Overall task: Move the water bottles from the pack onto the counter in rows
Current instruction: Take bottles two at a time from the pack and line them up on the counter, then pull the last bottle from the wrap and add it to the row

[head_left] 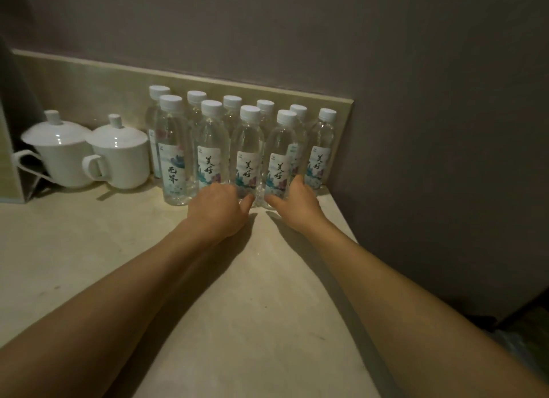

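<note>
Both forearms reach forward over the pale counter (252,293) toward the bottles. Far to the left of the left hand stand two white lidded cups (89,151), well apart from it. The left hand (219,210) is curled low on the base of the third front-row bottle (246,156), with the thumb pressing its lower part. The right hand (294,201) is curled in the same way on the fourth front-row bottle (280,159), fingers on its right side. Whether each hand fully holds its bottle or only pushes it, I cannot tell.

The water bottles (237,142) stand upright in two rows, touching, just beyond the fingers and against the backsplash (89,82). The pack is not in view.

In my judgement, the risk is tipping. The bottles are tall and narrow and packed close, so a push at the base that catches on the counter could tilt one into its neighbours. The last bottle (322,148), beyond the right hand, stands near the counter's right edge and could be knocked off
</note>
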Motion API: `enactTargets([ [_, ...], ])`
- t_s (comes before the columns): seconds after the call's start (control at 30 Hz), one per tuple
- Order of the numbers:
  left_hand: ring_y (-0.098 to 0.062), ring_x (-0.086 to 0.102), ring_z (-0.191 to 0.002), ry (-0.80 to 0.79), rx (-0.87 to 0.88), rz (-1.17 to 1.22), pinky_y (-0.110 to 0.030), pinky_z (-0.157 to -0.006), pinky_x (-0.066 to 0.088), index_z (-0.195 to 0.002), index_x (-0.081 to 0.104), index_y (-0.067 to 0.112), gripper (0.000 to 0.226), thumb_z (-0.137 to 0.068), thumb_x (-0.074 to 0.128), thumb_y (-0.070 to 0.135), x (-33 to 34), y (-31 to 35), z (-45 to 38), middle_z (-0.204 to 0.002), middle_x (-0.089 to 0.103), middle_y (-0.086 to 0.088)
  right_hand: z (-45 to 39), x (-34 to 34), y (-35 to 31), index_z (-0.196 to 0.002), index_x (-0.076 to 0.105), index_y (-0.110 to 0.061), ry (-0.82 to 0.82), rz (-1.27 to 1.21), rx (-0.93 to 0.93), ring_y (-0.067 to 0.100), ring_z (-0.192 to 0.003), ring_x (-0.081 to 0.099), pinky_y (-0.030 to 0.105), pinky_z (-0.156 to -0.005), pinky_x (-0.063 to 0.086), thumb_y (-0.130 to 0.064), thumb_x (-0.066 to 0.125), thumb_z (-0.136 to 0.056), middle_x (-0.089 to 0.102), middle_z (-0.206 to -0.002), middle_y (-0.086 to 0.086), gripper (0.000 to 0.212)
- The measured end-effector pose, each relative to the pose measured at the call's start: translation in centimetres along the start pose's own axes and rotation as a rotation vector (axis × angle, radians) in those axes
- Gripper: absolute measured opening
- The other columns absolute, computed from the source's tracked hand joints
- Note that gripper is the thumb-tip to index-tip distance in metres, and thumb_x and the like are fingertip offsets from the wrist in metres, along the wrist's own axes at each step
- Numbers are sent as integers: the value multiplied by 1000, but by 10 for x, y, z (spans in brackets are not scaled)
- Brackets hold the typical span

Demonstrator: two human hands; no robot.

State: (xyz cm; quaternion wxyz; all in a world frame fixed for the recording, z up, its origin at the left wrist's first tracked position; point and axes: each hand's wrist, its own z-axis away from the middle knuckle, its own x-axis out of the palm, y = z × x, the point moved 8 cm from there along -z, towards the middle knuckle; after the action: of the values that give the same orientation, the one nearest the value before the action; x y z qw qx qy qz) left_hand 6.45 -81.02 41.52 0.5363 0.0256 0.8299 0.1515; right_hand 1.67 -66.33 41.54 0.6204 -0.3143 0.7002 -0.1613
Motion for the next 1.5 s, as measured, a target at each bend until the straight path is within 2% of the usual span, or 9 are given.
enactTargets([
  [0.2, -25, 62, -68, -79, 12, 21, -37, -68, 57, -77, 60, 10, 43, -94, 48, 47, -8, 42, 17, -72, 63, -9, 21, -41, 18, -129, 47, -4, 92, -57, -47, 31, -121, 52, 40, -95, 46, -39, 64, -87, 53, -132, 15, 57],
  [0.33, -18, 52, -56, -4, 72, 33, -29, -51, 43, -76, 63, 11, 42, -97, 43, 42, -17, 109, 31, -62, 53, -3, 41, -98, 51, -124, 51, -6, 216, -113, -63, 29, -112, 54, 36, -88, 44, -34, 60, -89, 57, -120, 14, 45],
  [0.5, -34, 65, -85, 3, 154, 63, -36, -69, 48, -87, 67, 16, 40, -95, 41, 46, -8, 220, 58, -90, 68, -12, 78, -188, 128, -127, 52, -6, 389, -113, -35, 29, -108, 59, 41, -95, 45, -31, 57, -91, 63, -113, 13, 44],
  [0.67, -38, 64, -94, -49, 249, 117, -37, -73, 48, -89, 66, 15, 41, -93, 41, 48, 26, 338, 95, -100, 68, -14, 125, -264, 238, -117, 57, -9, 489, -87, 81, 26, -99, 62, 35, -88, 48, -30, 58, -90, 66, -100, 8, 34],
  [0.87, -32, 64, -85, -233, 386, 140, -35, -68, 47, -89, 65, 17, 38, -96, 42, 47, 79, 463, 139, -92, 66, -7, 183, -331, 367, -104, 64, -14, 460, -29, 257, 19, -94, 63, 23, -75, 41, -30, 58, -90, 60, -85, -6, 22],
  [1.07, -27, 58, -73, -358, 505, 143, -33, -64, 44, -75, 54, 18, 35, -94, 43, 46, 130, 558, 169, -79, 56, -3, 227, -369, 466, -103, 63, -16, 493, -59, 450, 20, -96, 63, 30, -83, 49, -31, 57, -92, 61, -89, -4, 19],
  [1.23, -22, 60, -70, -497, 544, 137, -34, -67, 52, -82, 60, 18, 36, -93, 42, 47, 194, 608, 182, -79, 59, -2, 240, -369, 538, -105, 62, -15, 454, -93, 558, 21, -99, 60, 39, -89, 52, -29, 56, -93, 65, -101, 3, 19],
  [1.4, -24, 59, -75, -619, 553, 136, -35, -67, 50, -84, 58, 18, 33, -92, 43, 46, 274, 645, 183, -84, 58, -4, 229, -353, 617, -99, 61, -20, 375, -86, 671, 18, -92, 63, 30, -76, 50, -31, 57, -92, 62, -90, -5, 13],
  [1.5, -24, 60, -75, -742, 501, 161, -34, -68, 50, -73, 55, 19, 36, -94, 42, 46, 332, 660, 187, -82, 60, -5, 212, -332, 664, -95, 60, -21, 253, -99, 746, 21, -89, 64, 34, -75, 53, -29, 56, -92, 66, -93, 2, 9],
])
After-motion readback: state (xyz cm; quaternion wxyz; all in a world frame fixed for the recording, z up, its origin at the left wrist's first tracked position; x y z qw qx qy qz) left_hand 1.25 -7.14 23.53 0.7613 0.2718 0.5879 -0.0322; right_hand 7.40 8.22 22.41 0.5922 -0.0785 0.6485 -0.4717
